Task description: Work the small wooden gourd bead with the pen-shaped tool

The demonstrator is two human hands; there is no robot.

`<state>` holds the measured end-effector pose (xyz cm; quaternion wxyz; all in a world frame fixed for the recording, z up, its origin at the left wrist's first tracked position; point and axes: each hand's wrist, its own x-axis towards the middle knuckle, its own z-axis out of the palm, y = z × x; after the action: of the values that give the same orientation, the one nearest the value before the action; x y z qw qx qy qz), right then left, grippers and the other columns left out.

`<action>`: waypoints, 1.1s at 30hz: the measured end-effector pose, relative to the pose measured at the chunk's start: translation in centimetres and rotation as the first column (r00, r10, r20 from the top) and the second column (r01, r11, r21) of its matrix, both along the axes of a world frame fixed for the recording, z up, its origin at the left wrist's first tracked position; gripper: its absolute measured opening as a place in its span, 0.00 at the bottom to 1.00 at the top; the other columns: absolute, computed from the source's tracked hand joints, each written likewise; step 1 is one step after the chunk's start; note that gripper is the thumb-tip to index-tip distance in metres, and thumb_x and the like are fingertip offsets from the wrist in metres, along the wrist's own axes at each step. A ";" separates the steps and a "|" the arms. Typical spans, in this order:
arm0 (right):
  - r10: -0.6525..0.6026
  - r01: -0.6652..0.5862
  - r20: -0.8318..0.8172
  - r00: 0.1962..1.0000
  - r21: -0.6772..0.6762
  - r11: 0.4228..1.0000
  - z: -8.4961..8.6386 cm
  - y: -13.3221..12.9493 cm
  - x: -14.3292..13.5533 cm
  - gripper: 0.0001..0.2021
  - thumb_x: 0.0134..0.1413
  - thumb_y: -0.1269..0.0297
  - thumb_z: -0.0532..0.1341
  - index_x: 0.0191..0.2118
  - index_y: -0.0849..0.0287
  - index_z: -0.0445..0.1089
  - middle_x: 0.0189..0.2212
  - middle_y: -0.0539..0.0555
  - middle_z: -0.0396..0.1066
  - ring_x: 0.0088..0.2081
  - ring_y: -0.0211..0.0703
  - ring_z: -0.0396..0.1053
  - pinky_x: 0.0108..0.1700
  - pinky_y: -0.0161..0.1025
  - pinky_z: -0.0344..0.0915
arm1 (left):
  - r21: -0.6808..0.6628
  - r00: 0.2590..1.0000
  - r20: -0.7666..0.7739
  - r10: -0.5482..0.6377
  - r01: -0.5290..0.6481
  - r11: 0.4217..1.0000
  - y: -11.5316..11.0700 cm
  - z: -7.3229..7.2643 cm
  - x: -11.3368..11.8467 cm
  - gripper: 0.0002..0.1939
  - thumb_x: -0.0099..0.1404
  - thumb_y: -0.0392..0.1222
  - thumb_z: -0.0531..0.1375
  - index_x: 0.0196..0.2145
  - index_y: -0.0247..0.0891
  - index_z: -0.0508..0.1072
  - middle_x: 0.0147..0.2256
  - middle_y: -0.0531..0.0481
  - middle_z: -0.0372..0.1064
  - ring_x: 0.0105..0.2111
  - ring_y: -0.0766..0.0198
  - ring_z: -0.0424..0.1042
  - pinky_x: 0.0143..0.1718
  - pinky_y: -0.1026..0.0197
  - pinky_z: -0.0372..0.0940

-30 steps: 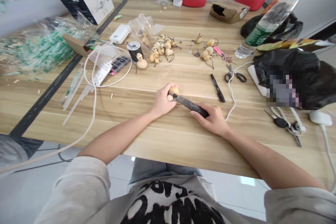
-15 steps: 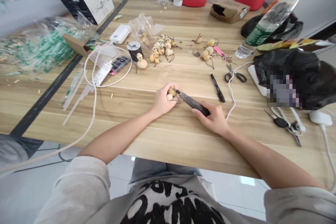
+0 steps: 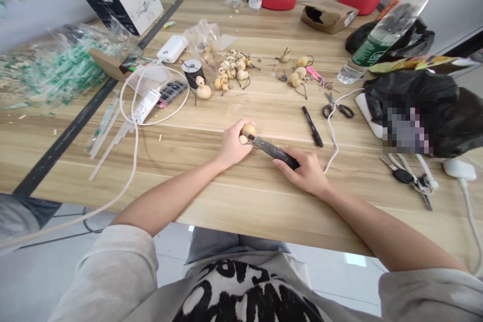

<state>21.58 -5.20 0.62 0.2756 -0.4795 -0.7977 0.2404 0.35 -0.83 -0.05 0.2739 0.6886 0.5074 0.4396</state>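
My left hand (image 3: 234,147) is closed around a small gourd (image 3: 248,130), whose pale round smaller end shows below the larger yellow-brown bulb. A thin dark cord hangs beside it. My right hand (image 3: 305,168) grips a slim dark hand tool (image 3: 275,152) with a narrow tip. That tip lies over the front of the gourd, seemingly touching it; the exact kind of tool is not clear. Further back, several small gourds with dark cords (image 3: 231,66) are heaped together, some with dark face marks. Another gourd (image 3: 204,91) stands by a spool of black cord (image 3: 193,74).
A black marker (image 3: 313,127) and scissors (image 3: 337,106) lie to the right, near a white cable. Keys (image 3: 413,178), a black bag (image 3: 449,110) and a plastic bottle (image 3: 373,50) are further right. A white power bank (image 3: 172,49) and green-white packets (image 3: 68,68) are left.
The tool's tip has shifted slightly left and down across the gourd, and my right hand has moved a little with it. My left hand keeps its hold.
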 end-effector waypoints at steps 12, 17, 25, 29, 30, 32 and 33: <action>-0.020 0.020 0.008 1.000 0.008 1.000 -0.1 0.0 0.0 0.14 0.57 0.56 0.58 0.42 0.60 0.72 0.26 0.53 0.73 0.27 0.42 0.70 0.30 0.36 0.63 | -0.022 0.999 0.022 0.031 -0.030 0.999 0.1 -0.5 0.0 0.20 0.50 0.31 0.61 0.42 0.39 0.66 0.35 0.51 0.74 0.34 0.65 0.72 0.39 0.62 0.66; -0.034 0.034 -0.008 0.999 0.008 0.999 0.0 0.0 -0.1 0.14 0.57 0.57 0.58 0.42 0.60 0.72 0.26 0.52 0.73 0.26 0.41 0.70 0.30 0.35 0.63 | -0.051 0.997 0.069 0.036 -0.033 0.998 0.4 -1.1 -0.1 0.20 0.51 0.32 0.62 0.41 0.40 0.62 0.36 0.50 0.73 0.35 0.65 0.72 0.39 0.61 0.66; -0.051 0.051 -0.014 0.999 -0.001 0.999 0.2 0.0 -0.1 0.14 0.56 0.56 0.58 0.41 0.61 0.72 0.24 0.52 0.72 0.24 0.40 0.68 0.28 0.36 0.62 | -0.003 0.997 0.081 -0.006 0.006 1.000 0.2 -0.7 -0.1 0.17 0.53 0.34 0.63 0.40 0.39 0.63 0.39 0.48 0.74 0.39 0.65 0.73 0.42 0.61 0.66; -0.058 0.058 -0.007 0.998 -0.003 0.998 0.2 0.0 -0.1 0.14 0.57 0.55 0.57 0.41 0.60 0.72 0.25 0.52 0.73 0.24 0.41 0.69 0.29 0.36 0.63 | -0.002 0.999 0.039 -0.001 0.001 1.000 0.0 -0.1 0.0 0.15 0.52 0.33 0.63 0.38 0.38 0.65 0.40 0.49 0.74 0.38 0.65 0.73 0.43 0.63 0.66; -0.057 0.057 -0.003 0.998 -0.003 0.998 0.2 0.0 -0.1 0.15 0.57 0.55 0.57 0.41 0.60 0.72 0.25 0.53 0.74 0.25 0.42 0.69 0.29 0.36 0.63 | -0.001 1.000 0.030 0.003 -0.003 1.000 0.0 0.0 0.0 0.16 0.52 0.32 0.62 0.39 0.38 0.66 0.40 0.49 0.74 0.38 0.66 0.73 0.42 0.63 0.66; -0.044 0.044 0.017 0.999 -0.002 0.999 0.1 0.0 -0.1 0.15 0.57 0.55 0.57 0.42 0.60 0.72 0.27 0.54 0.75 0.27 0.44 0.71 0.31 0.37 0.64 | 0.001 1.000 0.020 0.009 -0.009 1.000 -0.1 0.0 0.0 0.16 0.51 0.31 0.62 0.39 0.38 0.66 0.40 0.50 0.74 0.38 0.66 0.72 0.42 0.63 0.66; -0.037 0.037 0.030 0.999 -0.002 0.999 0.1 0.0 -0.1 0.15 0.57 0.55 0.57 0.43 0.60 0.72 0.29 0.54 0.75 0.29 0.45 0.72 0.31 0.37 0.64 | 0.004 1.000 0.018 0.009 -0.009 1.000 -0.1 0.0 0.0 0.16 0.51 0.31 0.61 0.39 0.38 0.67 0.40 0.50 0.74 0.37 0.66 0.72 0.42 0.64 0.66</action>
<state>21.49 -5.25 0.70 0.2673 -0.4980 -0.7925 0.2292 0.35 -0.89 -0.02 0.2751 0.6828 0.5072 0.4482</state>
